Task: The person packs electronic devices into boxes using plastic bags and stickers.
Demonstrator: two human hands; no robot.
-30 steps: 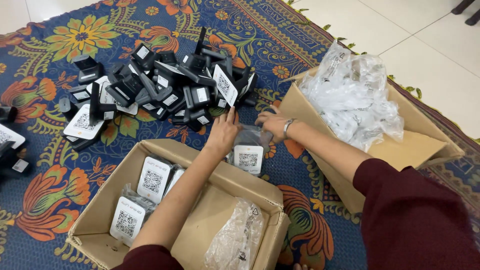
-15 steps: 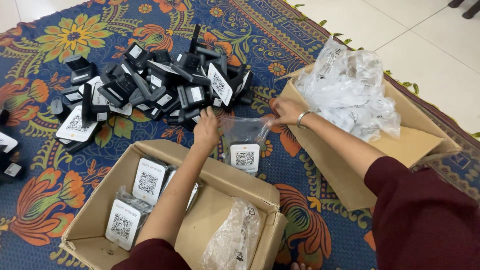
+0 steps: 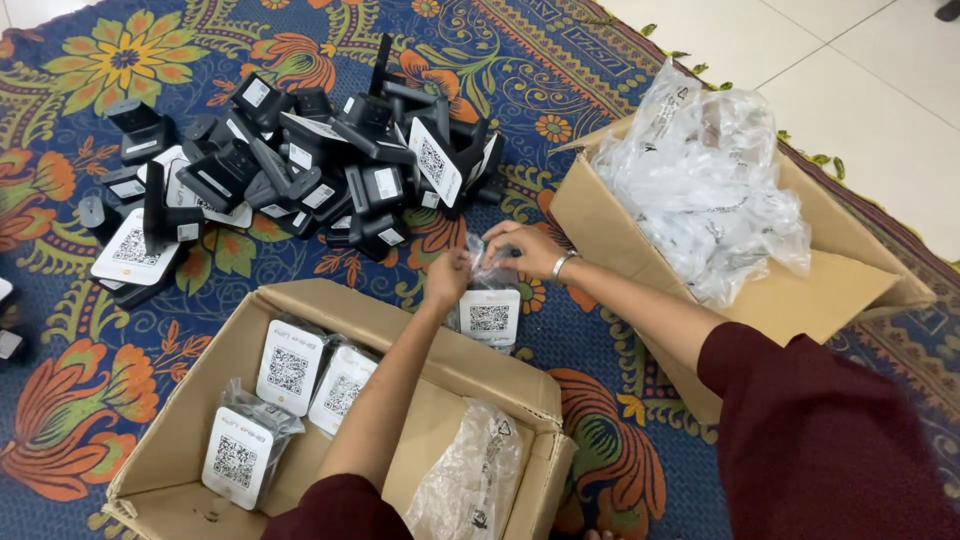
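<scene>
Bagged stand between both hands, above carpet.

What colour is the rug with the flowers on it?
The rug is blue, patterned with orange, red and yellow flowers and green leaves. The head view shows it best.

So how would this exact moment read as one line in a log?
left hand: pinching clear bag | right hand: gripping same bag top | bag holds: white-faced stand | near: open carton, black device pile
</scene>
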